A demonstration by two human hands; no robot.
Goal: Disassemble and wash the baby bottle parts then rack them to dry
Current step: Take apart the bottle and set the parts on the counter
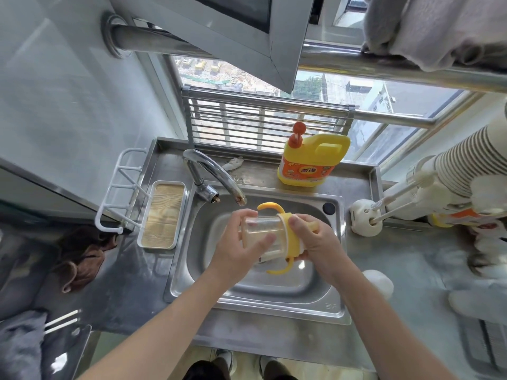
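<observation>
Leftmost, a brown cloth (82,259) lies crumpled on the steel surface (131,283), near a white wire rack (118,187) and a shallow white tray (162,215) with a ribbed tan insert, just beside the sink (274,307). A curved tap (211,174) reaches over the back left of the basin. Above the basin the left hand (241,248) is curled round the clear body of the bottle (263,231), which is held sideways in the air, base to the left. A yellow ring (290,231) with two curved handles sits round its neck. The right hand (315,242) wraps the top end, thumb against that ring. On the ledge behind stands a yellow soap jug (312,157) with an orange pump. Further right, a round white holder (365,218) has a brush handle stuck in it.
</observation>
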